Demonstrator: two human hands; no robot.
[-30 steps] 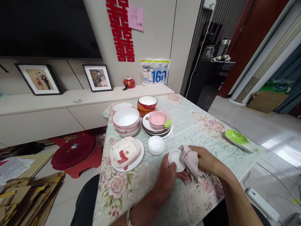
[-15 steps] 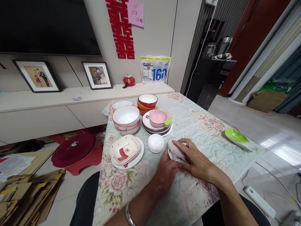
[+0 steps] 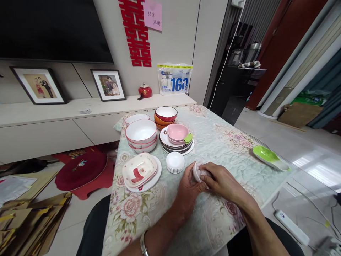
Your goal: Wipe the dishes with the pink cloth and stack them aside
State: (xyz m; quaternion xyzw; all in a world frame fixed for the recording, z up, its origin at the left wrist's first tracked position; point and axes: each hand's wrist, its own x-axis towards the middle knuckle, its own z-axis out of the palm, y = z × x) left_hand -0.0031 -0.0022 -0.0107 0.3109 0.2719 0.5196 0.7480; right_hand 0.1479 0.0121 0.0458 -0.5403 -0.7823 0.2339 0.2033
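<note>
My left hand (image 3: 188,193) is closed round a small white dish (image 3: 196,172), tilted up on its side just above the near part of the table. My right hand (image 3: 223,182) presses a pale pinkish-grey cloth (image 3: 205,170) into that dish; its fingers hide most of the cloth. Just left of my hands stands a short stack of matching small white dishes (image 3: 175,161). Behind it, pink bowls (image 3: 178,132) with a green leaf-shaped handle rest on a stack of plates (image 3: 164,140). At left, a rectangular bear-patterned dish (image 3: 140,170) lies on a white plate (image 3: 157,175).
Several white bowls (image 3: 141,131) with red rims are stacked at the back left, beside red and orange bowls (image 3: 166,114). A green-and-white leaf-shaped dish (image 3: 269,156) lies near the right edge of the table (image 3: 213,142). A red stool (image 3: 82,174) stands left.
The small dish has been tipped more upright, so its rim now shows. My left fingers have shifted up its side, and my right hand with the cloth has turned over it.
</note>
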